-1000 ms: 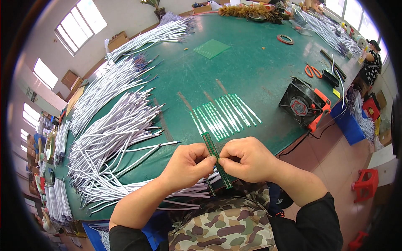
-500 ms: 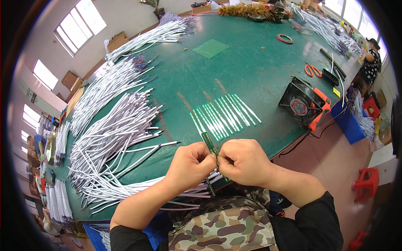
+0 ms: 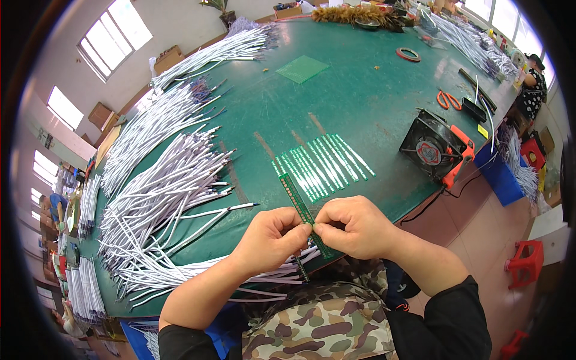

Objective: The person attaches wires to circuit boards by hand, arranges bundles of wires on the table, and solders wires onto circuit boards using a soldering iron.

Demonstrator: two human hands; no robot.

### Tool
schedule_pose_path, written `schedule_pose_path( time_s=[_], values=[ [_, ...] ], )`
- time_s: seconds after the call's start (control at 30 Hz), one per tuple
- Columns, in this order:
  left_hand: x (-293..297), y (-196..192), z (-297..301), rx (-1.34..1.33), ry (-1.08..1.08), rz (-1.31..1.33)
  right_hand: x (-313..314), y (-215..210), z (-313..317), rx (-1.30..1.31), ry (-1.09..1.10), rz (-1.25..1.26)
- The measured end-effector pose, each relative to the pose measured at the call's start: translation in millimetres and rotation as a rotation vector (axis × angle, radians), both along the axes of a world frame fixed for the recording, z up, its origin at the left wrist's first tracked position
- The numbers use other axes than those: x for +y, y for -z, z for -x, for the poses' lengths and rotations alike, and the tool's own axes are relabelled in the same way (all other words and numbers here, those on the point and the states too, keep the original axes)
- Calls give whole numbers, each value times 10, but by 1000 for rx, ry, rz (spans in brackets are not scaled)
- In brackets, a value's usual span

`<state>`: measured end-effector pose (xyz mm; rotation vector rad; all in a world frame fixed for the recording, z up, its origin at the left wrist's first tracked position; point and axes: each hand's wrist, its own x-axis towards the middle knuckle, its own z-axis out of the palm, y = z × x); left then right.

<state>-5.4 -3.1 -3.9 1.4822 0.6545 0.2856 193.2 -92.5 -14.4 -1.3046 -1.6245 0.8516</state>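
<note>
My left hand (image 3: 271,238) and my right hand (image 3: 353,229) meet at the table's near edge, thumbs almost touching. Both pinch a narrow green circuit board strip (image 3: 291,191) that slants up and away to the left, showing a row of copper-coloured pads. Green board also shows below the fingers; whether it is one piece or more I cannot tell. Just beyond my hands lies a row of thin green-and-white circuit board strips (image 3: 326,167), side by side on the green table (image 3: 354,90). Another thin dark strip (image 3: 302,270) pokes out beneath my left hand.
Bundles of white wires (image 3: 159,177) cover the table's left side. On the right stand a black fan (image 3: 431,147) with an orange clamp, and orange-handled scissors (image 3: 449,100). Farther off are a tape roll (image 3: 408,54) and a green board panel (image 3: 303,69). A person (image 3: 533,90) is at the far right.
The held strip now reaches farther up and left, with more of its pads showing. My right hand has loosened from a tight curl into a thumb-and-finger pinch.
</note>
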Motion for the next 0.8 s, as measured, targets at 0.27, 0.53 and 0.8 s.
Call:
schedule_pose_path(
  time_s=[0.27, 0.53, 0.8],
  values=[
    [-44, 0, -45, 15, -38, -18, 0, -32, 21, -38, 14, -12],
    [-91, 59, -83, 130, -146, -159, 6, 107, 117, -193, 116, -201],
    [0, 83, -34, -26, -64, -55, 1, -11, 4, 61, 33, 48]
  ],
)
